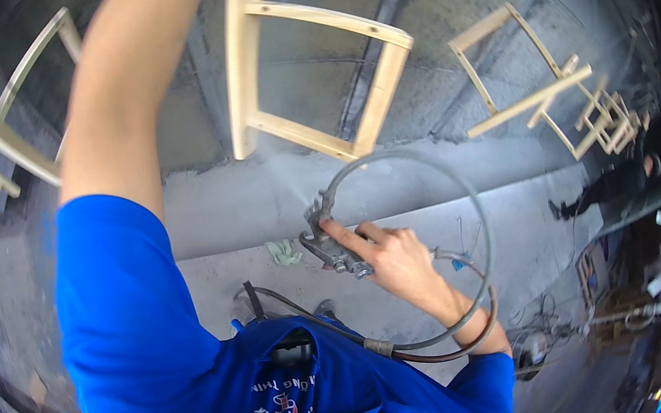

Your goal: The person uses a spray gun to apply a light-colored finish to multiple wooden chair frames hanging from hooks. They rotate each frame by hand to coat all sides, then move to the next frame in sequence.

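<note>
My right hand is closed around a metal spray gun, its index finger stretched along the gun's front. A pale mist leaves the nozzle toward a bare wooden chair frame, which hangs just beyond the gun without touching it. Grey hose loops from the gun around my right forearm. My left arm reaches up past the top edge, left of the frame; the left hand is out of the picture.
More wooden frames hang at left and right. A greenish crumpled cloth lies on the floor. Far right, a person in dark clothes stands near further frames. Cluttered equipment sits at lower right.
</note>
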